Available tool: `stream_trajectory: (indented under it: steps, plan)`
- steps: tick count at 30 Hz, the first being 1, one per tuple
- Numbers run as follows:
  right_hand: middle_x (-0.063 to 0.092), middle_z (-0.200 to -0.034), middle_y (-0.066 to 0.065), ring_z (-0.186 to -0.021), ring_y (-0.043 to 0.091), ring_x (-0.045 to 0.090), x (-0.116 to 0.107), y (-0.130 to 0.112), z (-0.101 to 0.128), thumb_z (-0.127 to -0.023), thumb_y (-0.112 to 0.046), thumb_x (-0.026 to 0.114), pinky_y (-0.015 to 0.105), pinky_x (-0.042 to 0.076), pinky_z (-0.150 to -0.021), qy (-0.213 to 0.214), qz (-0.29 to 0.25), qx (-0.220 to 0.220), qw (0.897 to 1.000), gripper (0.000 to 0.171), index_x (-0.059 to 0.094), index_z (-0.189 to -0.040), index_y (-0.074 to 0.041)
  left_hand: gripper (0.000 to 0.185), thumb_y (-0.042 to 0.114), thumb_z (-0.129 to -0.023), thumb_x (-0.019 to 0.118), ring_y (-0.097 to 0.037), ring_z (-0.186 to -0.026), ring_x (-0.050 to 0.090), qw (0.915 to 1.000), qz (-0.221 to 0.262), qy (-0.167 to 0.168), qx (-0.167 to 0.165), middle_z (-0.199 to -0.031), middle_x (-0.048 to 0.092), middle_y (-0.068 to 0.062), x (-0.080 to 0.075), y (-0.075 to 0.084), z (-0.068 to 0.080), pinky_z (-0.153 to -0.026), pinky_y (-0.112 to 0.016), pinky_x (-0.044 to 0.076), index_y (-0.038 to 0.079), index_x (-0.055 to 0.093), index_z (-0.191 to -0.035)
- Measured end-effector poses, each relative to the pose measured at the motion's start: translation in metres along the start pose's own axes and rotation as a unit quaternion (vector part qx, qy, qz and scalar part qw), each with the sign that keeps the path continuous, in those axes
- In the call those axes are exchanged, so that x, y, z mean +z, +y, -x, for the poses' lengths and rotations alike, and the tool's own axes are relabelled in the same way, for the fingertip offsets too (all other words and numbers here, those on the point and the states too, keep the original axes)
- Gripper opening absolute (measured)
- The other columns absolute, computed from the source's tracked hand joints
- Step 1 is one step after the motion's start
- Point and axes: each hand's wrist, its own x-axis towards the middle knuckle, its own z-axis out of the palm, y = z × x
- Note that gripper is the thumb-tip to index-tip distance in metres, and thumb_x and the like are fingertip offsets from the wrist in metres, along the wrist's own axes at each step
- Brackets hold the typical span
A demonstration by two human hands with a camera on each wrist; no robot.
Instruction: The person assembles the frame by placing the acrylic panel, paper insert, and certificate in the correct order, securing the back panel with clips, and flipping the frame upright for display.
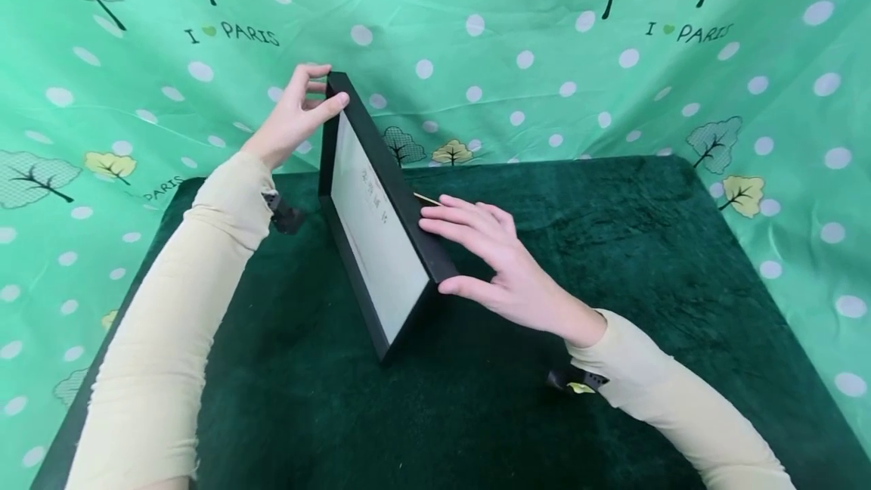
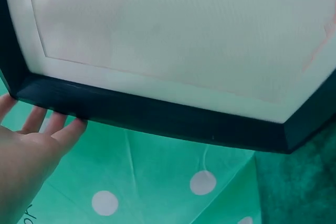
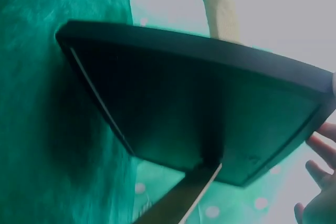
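A black picture frame [image 1: 408,225] with a pale front and small dark writing stands tilted over the dark green cloth. My left hand [image 1: 292,116] grips its far upper corner, thumb on the front side; in the left wrist view those fingers [image 2: 68,127] reach the dark rim. My right hand [image 1: 510,271] holds the near upper corner, thumb at the corner and fingertips along the upper edge. In the right wrist view the dark back panel [image 3: 157,103] shows, with a flat support leg [image 3: 184,195] sticking out from it. Whether the lower edge touches the cloth I cannot tell.
A dark green plush cloth [image 1: 612,248] covers the table. Behind it and at both sides hangs a light green curtain [image 1: 476,51] with white dots, printed trees and lettering. A dark wrist camera [image 1: 286,218] hangs under the left sleeve, another [image 1: 565,379] under the right.
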Motion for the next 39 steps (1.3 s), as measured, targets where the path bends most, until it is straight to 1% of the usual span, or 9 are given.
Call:
stream_trajectory:
  steps: [6, 11, 17, 21, 24, 27, 33, 36, 39]
  plan:
    - [0.044, -0.147, 0.006, -0.141, 0.03, 0.022, -0.024, 0.01, 0.015, -0.096, -0.052, 0.049, 0.052, 0.01, -0.108, -0.024, -0.01, -0.011, 1.0, 0.063, 0.05, -0.14, -0.008, 0.064, 0.035, -0.097, 0.053, -0.031, -0.123, 0.032, 0.9999, 0.015, -0.003, 0.006, -0.147, 0.021, -0.014, 0.003, 0.004, 0.015, -0.104, -0.045, 0.026, 0.017, 0.022, -0.15]
    - [0.042, -0.148, 0.007, -0.142, 0.034, 0.02, -0.043, 0.02, 0.026, -0.096, -0.054, 0.047, 0.051, 0.01, -0.11, -0.051, -0.026, -0.009, 0.998, 0.063, 0.049, -0.142, -0.01, 0.063, 0.035, -0.097, 0.053, -0.031, -0.117, 0.037, 0.9999, 0.012, -0.008, 0.008, -0.144, 0.023, -0.017, 0.007, 0.008, 0.024, -0.103, -0.048, 0.028, 0.015, 0.022, -0.148]
    - [0.041, -0.149, 0.009, -0.141, 0.04, 0.018, -0.063, 0.027, 0.04, -0.099, -0.051, 0.044, 0.047, 0.009, -0.112, -0.069, -0.037, -0.011, 0.997, 0.062, 0.047, -0.143, -0.009, 0.051, 0.028, -0.099, 0.052, -0.027, -0.108, 0.044, 0.9987, 0.038, -0.021, 0.025, -0.138, 0.03, -0.016, 0.006, 0.006, 0.032, -0.103, -0.048, 0.032, 0.014, 0.03, -0.142]
    - [0.039, -0.15, 0.009, -0.142, 0.036, 0.018, -0.071, 0.025, 0.048, -0.101, -0.044, 0.045, 0.043, 0.01, -0.113, -0.073, -0.032, 0.013, 0.997, 0.056, 0.046, -0.144, -0.008, 0.045, 0.028, -0.101, 0.05, -0.024, -0.116, 0.043, 0.9979, 0.049, -0.023, 0.034, -0.139, 0.035, -0.013, 0.002, 0.001, 0.033, -0.101, -0.05, 0.035, 0.017, 0.037, -0.142]
    - [0.04, -0.149, 0.01, -0.141, 0.035, 0.021, -0.072, 0.018, 0.051, -0.101, -0.034, 0.049, 0.041, 0.014, -0.113, -0.059, -0.025, 0.029, 0.998, 0.049, 0.048, -0.142, -0.006, 0.044, 0.029, -0.102, 0.046, -0.021, -0.126, 0.035, 0.996, 0.069, -0.037, 0.042, -0.147, 0.03, -0.008, -0.001, -0.004, 0.028, -0.102, -0.051, 0.032, 0.017, 0.041, -0.144]
    - [0.046, -0.143, 0.011, -0.138, 0.034, 0.028, -0.07, 0.009, 0.054, -0.099, -0.027, 0.056, 0.039, 0.02, -0.111, -0.025, -0.021, 0.038, 0.999, 0.044, 0.053, -0.136, -0.004, 0.042, 0.029, -0.103, 0.044, -0.022, -0.123, 0.037, 0.9915, 0.107, -0.055, 0.049, -0.149, 0.028, -0.003, -0.003, -0.01, 0.023, -0.101, -0.048, 0.031, 0.016, 0.045, -0.144]
    - [0.061, -0.125, 0.01, -0.127, 0.031, 0.042, -0.064, -0.002, 0.056, -0.092, -0.037, 0.066, 0.038, 0.028, -0.107, 0.051, 0.007, 0.036, 0.998, 0.047, 0.064, -0.121, -0.001, 0.033, 0.019, -0.101, 0.05, -0.024, -0.109, 0.049, 0.969, 0.223, -0.081, 0.069, -0.138, 0.039, -0.011, -0.009, -0.02, 0.017, -0.09, -0.034, 0.041, 0.013, 0.057, -0.132]
    - [0.063, -0.119, 0.011, -0.121, 0.028, 0.048, -0.065, -0.002, 0.056, -0.09, -0.033, 0.069, 0.035, 0.034, -0.103, 0.07, 0.005, 0.033, 0.997, 0.043, 0.066, -0.117, 0.0, 0.031, 0.016, -0.101, 0.05, -0.023, -0.107, 0.05, 0.962, 0.243, -0.101, 0.073, -0.131, 0.044, -0.012, -0.013, -0.021, 0.018, -0.086, -0.033, 0.044, 0.012, 0.058, -0.13]
    - [0.063, -0.117, 0.014, -0.111, 0.025, 0.053, -0.069, -0.001, 0.058, -0.086, -0.015, 0.073, 0.031, 0.04, -0.095, 0.072, -0.026, 0.032, 0.997, 0.036, 0.065, -0.116, 0.004, 0.031, 0.014, -0.101, 0.05, -0.024, -0.105, 0.052, 0.9629, 0.235, -0.116, 0.063, -0.126, 0.048, -0.014, -0.019, -0.02, 0.022, -0.086, -0.034, 0.045, 0.011, 0.057, -0.13]
